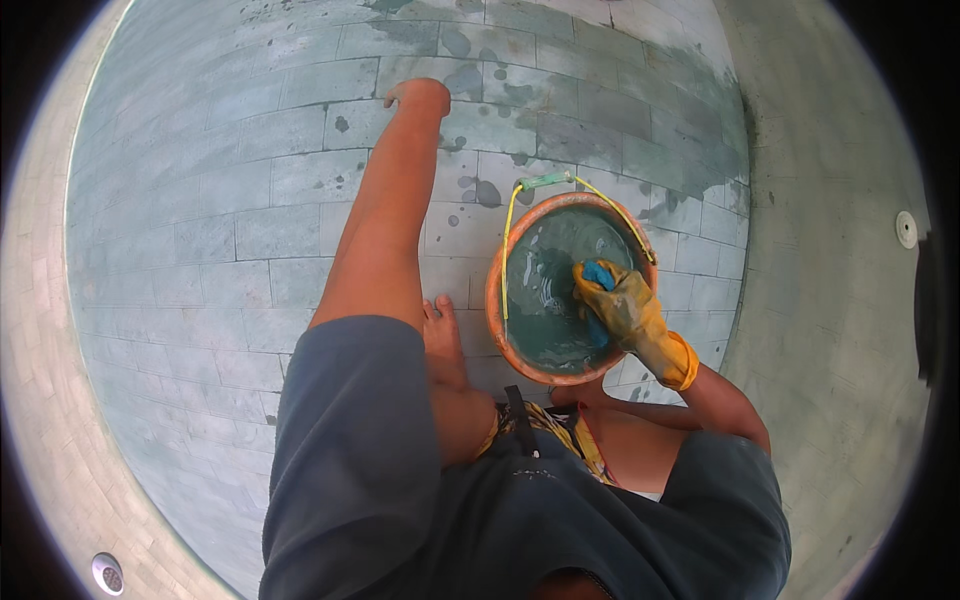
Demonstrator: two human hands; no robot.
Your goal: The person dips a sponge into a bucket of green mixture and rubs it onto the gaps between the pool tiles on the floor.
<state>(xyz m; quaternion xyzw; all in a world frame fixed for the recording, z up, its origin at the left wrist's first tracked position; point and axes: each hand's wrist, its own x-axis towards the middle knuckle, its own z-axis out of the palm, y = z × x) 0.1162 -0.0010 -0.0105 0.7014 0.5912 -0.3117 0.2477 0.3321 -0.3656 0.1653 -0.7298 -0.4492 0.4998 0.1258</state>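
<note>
My right hand (635,312), in a worn orange-yellow rubber glove, is closed around a wet blue cloth (600,274). It is over the right side of an orange bucket (496,300), and part of the cloth hangs down to the water. Cloudy greenish water (550,250) fills much of the bucket. Its yellow handle with a green grip (545,181) leans toward the far rim. My bare left hand (420,95) is at the end of my outstretched arm, beyond the bucket and to its left. The wrist bends down, which hides most of the fingers.
Pale grey-green tiles (290,230) make up the floor, with dark wet patches (690,130) at the far right and scattered drops ahead. A wall (820,300) rises on the right with a round fitting (906,229). My bare foot (443,340) is left of the bucket.
</note>
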